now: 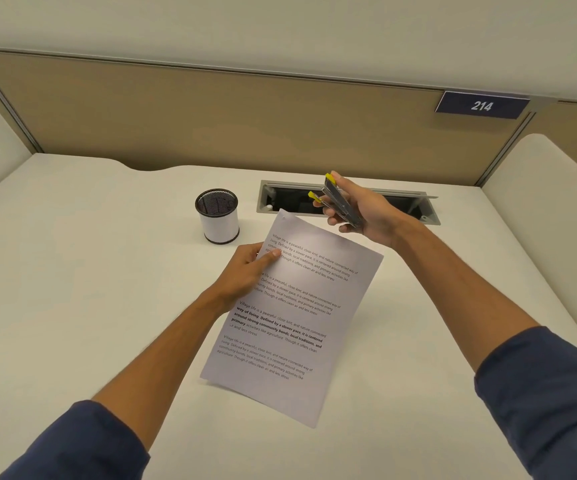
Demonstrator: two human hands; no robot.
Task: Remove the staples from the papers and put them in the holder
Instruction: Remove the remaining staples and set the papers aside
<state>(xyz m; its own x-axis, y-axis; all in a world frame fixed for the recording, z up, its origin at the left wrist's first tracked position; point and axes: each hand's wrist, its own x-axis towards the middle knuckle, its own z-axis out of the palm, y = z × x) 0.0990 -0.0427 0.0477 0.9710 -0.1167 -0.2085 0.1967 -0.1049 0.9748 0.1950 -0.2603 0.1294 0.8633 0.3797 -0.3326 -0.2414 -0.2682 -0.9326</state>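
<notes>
A printed sheaf of papers (294,317) is held tilted above the desk. My left hand (249,268) pinches its upper left edge, thumb on top. A small mark sits at the papers' top left corner; I cannot tell whether it is a staple. My right hand (359,213) grips a metal staple remover (340,200) with yellow tips, raised just above the papers' top edge, its jaws apart and pointing up-left. The holder (217,216), a round mesh cup with a white wall and black rim, stands on the desk left of the papers' top corner.
A recessed cable tray (345,202) with its lid up is sunk into the white desk (72,271) behind my right hand. A beige partition (210,116) closes the back, with a sign reading 214 (481,105).
</notes>
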